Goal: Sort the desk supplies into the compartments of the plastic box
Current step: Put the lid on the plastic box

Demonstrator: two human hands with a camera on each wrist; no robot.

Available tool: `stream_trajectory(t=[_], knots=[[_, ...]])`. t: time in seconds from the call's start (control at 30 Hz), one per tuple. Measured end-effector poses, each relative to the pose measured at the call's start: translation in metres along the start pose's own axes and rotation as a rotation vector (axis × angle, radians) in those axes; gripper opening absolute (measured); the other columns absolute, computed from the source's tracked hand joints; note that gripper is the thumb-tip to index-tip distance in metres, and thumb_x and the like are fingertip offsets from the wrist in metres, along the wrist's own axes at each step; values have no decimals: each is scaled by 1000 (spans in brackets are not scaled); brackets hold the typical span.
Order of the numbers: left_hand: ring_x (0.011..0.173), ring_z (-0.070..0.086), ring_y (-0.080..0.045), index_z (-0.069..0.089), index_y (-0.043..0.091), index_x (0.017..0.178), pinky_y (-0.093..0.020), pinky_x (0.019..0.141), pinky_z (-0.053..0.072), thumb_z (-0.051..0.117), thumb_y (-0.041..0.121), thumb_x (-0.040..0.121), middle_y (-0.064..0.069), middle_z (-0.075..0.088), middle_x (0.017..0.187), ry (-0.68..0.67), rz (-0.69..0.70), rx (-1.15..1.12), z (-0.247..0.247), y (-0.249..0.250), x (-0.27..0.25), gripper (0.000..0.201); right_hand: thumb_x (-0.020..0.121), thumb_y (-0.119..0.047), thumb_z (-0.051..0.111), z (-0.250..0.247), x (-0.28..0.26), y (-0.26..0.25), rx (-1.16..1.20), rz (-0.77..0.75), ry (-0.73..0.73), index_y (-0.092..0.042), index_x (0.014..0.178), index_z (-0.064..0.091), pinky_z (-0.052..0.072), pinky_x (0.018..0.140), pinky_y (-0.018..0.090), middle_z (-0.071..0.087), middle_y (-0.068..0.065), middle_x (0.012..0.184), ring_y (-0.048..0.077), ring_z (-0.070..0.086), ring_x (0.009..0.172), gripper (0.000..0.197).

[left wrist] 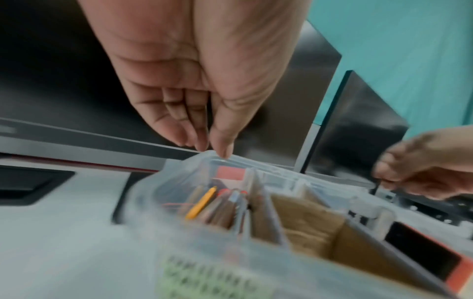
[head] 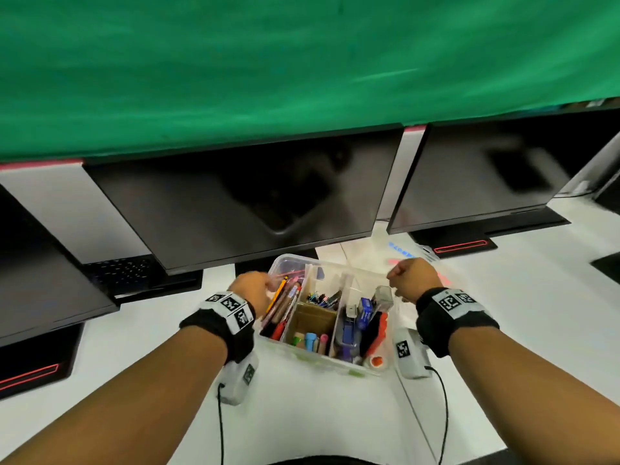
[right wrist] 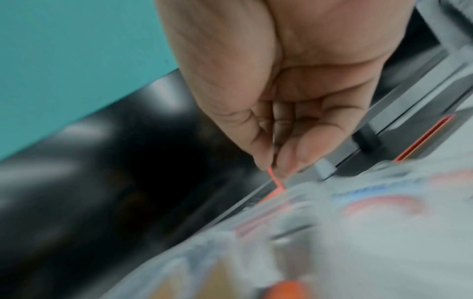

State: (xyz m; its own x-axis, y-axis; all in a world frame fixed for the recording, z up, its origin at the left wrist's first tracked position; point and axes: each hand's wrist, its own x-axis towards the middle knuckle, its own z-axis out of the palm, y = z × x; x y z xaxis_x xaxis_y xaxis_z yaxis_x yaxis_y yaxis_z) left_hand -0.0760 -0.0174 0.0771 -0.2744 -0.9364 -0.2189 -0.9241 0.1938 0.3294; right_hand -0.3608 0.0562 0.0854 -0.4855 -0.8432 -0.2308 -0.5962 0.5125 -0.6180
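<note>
A clear plastic box [head: 291, 258] with several compartments stands on the white desk. Its left compartment holds pens and pencils [head: 284, 307]. The middle ones hold binder clips [head: 318, 298] and markers [head: 312, 340], the right one a stapler [head: 349, 327]. My left hand [head: 255, 287] hovers at the box's far left corner [left wrist: 158, 182]. Its fingers [left wrist: 179, 129] are nearly straight and bunched against the thumb, with nothing visible between them. My right hand [head: 413, 276] is above the far right corner and pinches a thin orange-red strand [right wrist: 276, 183], maybe a rubber band.
Dark monitors [head: 251, 196] [head: 486, 176] stand close behind the box, under a green cloth [head: 302, 62]. Printed sheets [head: 365, 253] lie behind the box on the right. A keyboard [head: 120, 270] sits at the far left. White desk surface [head: 318, 414] lies in front of the box.
</note>
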Motion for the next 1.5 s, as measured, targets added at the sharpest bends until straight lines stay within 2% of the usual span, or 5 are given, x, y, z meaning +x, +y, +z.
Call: stream_trajectory(t=[0.33, 0.8, 1.23, 1.33, 1.5], knots=[[109, 61, -27, 53, 15, 128, -29, 91, 47, 47, 9, 93, -10, 66, 117, 2, -214, -62, 30, -19, -12, 36, 83, -47, 65, 38, 10, 117, -590, 15, -325, -15, 148, 24, 29, 113, 32, 34, 7, 150, 25, 34, 137, 83], [107, 61, -30, 40, 8, 127, -35, 90, 47, 47, 11, 94, -15, 62, 117, -49, -363, 79, 26, 2, -33, 34, 93, -14, 34, 39, 10, 167, -998, -255, -170, -18, 122, 48, 42, 92, 32, 53, -1, 125, 20, 45, 120, 32], [106, 61, -27, 42, 9, 124, -32, 88, 48, 50, 10, 92, -13, 62, 118, -64, -390, -33, 27, -7, -30, 32, 87, 2, 60, -114, -21, 64, -18, -464, 405, -12, 73, 44, 36, 58, 26, 56, 5, 67, 29, 53, 60, 25], [117, 56, -25, 43, 15, 131, -31, 97, 45, 61, 12, 88, -9, 56, 132, -4, -310, -192, 21, -8, -30, 46, 86, -4, 63, -145, -47, 28, 192, -584, 370, -20, 69, 45, 38, 52, 6, 59, -5, 64, 0, 55, 59, 30], [134, 41, -14, 32, 28, 143, -38, 110, 37, 77, 41, 69, 3, 43, 144, 77, 35, -913, -29, 25, -36, 88, 70, -21, 72, -151, -52, -4, 875, -576, 29, -23, 71, 52, 53, 54, 16, 68, 3, 64, 12, 67, 59, 21]])
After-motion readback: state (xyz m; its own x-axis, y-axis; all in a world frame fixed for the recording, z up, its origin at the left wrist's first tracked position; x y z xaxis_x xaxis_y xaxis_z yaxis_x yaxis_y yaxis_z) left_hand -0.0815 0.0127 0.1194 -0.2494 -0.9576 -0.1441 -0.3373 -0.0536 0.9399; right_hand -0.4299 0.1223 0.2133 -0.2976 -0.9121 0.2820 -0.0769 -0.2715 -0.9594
